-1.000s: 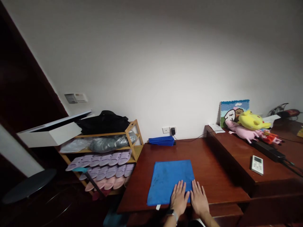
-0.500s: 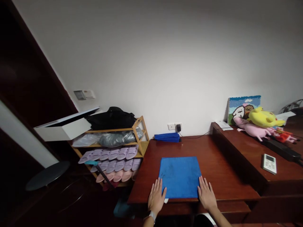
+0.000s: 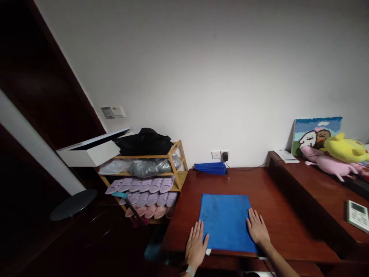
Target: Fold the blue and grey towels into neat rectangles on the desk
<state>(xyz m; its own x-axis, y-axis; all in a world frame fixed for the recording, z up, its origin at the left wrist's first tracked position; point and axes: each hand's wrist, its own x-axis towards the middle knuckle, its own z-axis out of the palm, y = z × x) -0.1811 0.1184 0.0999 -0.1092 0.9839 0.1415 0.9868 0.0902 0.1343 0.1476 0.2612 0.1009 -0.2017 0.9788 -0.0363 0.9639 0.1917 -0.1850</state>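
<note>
A blue cloth (image 3: 226,223) lies spread flat near the front edge of the brown wooden table (image 3: 282,215), with dark smudges toward its left side. My left hand (image 3: 196,244) rests palm down at the cloth's lower left edge, fingers stretched out. On the opposite side my right hand (image 3: 258,227) lies flat, its fingertips at the cloth's right edge. Neither hand grips anything. A small white tag shows under the cloth's front left corner.
A folded blue item (image 3: 210,168) lies at the table's back by the wall. To the left stands a shoe rack (image 3: 180,181) with slippers and a black bag (image 3: 144,142). Plush toys (image 3: 328,161) and a white calculator-like device (image 3: 357,215) sit on the raised ledge at right.
The view has turned slightly left, so most things appear farther right. My right hand has moved a little up along the cloth's right edge; my left hand stays at the lower left.
</note>
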